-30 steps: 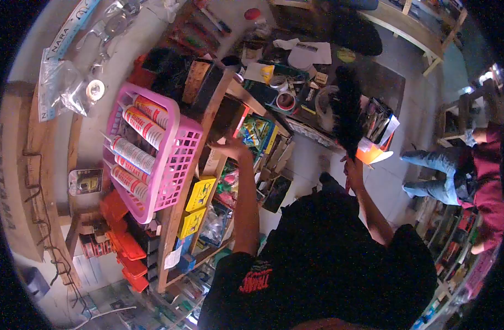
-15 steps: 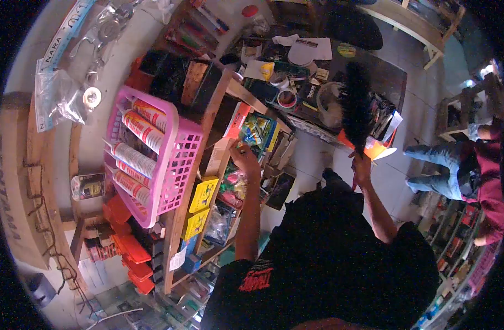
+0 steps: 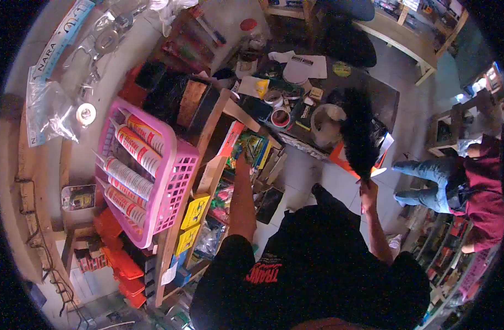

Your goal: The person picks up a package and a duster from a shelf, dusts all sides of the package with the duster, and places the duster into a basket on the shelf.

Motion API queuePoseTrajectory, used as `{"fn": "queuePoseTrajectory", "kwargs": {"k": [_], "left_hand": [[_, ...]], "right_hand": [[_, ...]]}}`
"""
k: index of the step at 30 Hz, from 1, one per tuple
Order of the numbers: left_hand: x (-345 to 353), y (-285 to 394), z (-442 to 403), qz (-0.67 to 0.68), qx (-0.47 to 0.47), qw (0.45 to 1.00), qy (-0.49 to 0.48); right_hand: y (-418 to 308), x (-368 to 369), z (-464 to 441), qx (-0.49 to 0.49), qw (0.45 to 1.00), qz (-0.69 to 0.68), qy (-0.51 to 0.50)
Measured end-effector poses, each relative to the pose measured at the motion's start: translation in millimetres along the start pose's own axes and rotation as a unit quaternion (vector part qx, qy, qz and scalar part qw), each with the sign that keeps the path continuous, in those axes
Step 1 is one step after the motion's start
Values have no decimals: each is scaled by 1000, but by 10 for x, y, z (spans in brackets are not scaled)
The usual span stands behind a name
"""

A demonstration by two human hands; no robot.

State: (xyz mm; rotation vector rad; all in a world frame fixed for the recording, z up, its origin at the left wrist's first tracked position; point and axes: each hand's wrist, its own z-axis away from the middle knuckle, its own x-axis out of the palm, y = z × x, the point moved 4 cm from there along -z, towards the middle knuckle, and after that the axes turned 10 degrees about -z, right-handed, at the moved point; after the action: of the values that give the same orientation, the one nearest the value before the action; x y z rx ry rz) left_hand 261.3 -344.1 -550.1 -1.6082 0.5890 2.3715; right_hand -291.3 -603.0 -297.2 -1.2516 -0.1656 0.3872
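A black feather duster [image 3: 357, 129] points upward in my right hand [image 3: 368, 195], whose fingers wrap around its handle. My left hand [image 3: 242, 159] reaches into the shelf on the left, at a bin of small green and yellow packets [image 3: 255, 149]. Its fingers are dim and partly hidden among the packets, so I cannot make out whether they hold one. Just left of that hand is an orange-and-white box [image 3: 230, 137]. Below it on the shelf lie clear plastic bags [image 3: 209, 237] and yellow boxes [image 3: 194, 212].
A pink basket [image 3: 178, 190] of sealant tubes [image 3: 130, 175] stands on the shelf top. Ahead, a dark table [image 3: 381, 88] carries tape rolls [image 3: 280, 116], papers and a tub. At right stands a person in a maroon top [image 3: 483, 187]. Orange bins [image 3: 122, 263] are at lower left.
My left hand has gone further into the bin of packets. The duster stays in my right hand, slightly lower in view. My head view has shifted a little.
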Motion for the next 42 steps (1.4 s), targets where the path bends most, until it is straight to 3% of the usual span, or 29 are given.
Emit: {"fn": "queuePoseTrajectory", "kwargs": {"k": [3, 4, 11, 14, 15, 16, 17, 18, 19, 20, 22, 25, 27, 29, 30, 31, 33, 35, 36, 37, 38, 39, 40, 42], "left_hand": [[-738, 540, 449, -63, 95, 993, 31], [-987, 703, 587, -75, 38, 995, -53], [-107, 189, 166, -78, -24, 996, 37], [-331, 334, 393, 58, -89, 993, 52], [-376, 375, 484, 200, -131, 969, 62], [-413, 434, 582, 396, -179, 897, 76], [-451, 500, 698, 579, -220, 780, 88], [-487, 572, 830, 692, -244, 673, 94], [-480, 602, 931, 741, -245, 618, 95], [-503, 606, 1043, 748, -224, 616, 106], [-820, 727, 1574, 730, -112, 668, 96], [-729, 563, 2111, 585, 24, 805, 99], [-1313, 799, 2823, 256, 36, 961, 97], [-1061, 617, 3096, 526, 1, 848, 66], [-672, 405, 3110, 674, -26, 736, 53], [-803, 429, 3258, 754, -15, 655, 53], [-1100, 495, 3568, 885, 6, 463, 49], [-1420, 443, 3755, 927, 23, 374, 32], [-1862, 517, 3913, 924, 22, 381, 40], [-1802, 415, 3925, 956, 18, 286, 59], [-1880, 352, 3972, 952, 58, 295, 49], [-1949, 286, 4042, 946, 99, 305, 39], [-1821, 152, 4054, 956, 124, 256, 70], [-1780, -27, 4125, 956, 104, 259, 94]], "right_hand": [[-58, -109, 22, 9, 999, 3, 39], [-53, -115, 61, 9, 995, -90, 30], [28, -95, -187, 6, 993, -112, 26], [-96, -36, -237, -29, 996, -88, 1], [-155, -19, -214, -34, 996, -85, -6], [-230, -4, -180, -38, 996, -82, -13], [-284, -1, -166, -42, 996, -80, -20], [-155, -39, -183, -39, 996, -84, -15], [-112, -57, -151, -33, 997, -74, -17], [-68, -75, -119, -28, 997, -64, -18], [-74, -67, 24, -72, 992, -99, -44], [-417, 102, 353, -57, 993, -31, -100], [-357, 157, 458, -46, 986, -41, -155], [-444, 329, 658, -25, 973, -56, -224], [-484, 419, 760, 7, 969, -42, -243], [-580, 504, 851, -8, 953, 53, -300], [-739, 713, 1095, 45, 924, 106, -365], [-784, 854, 1272, 47, 892, 121, -434], [-791, 915, 1333, 39, 867, 149, -473], [-815, 989, 1402, 29, 842, 176, -510], [-901, 1083, 1519, 60, 823, 205, -526], [-834, 1111, 1546, 10, 808, 236, -539], [-819, 1187, 1623, -43, 791, 265, -550], [-1069, 1421, 1834, -69, 753, 207, -621]]}}
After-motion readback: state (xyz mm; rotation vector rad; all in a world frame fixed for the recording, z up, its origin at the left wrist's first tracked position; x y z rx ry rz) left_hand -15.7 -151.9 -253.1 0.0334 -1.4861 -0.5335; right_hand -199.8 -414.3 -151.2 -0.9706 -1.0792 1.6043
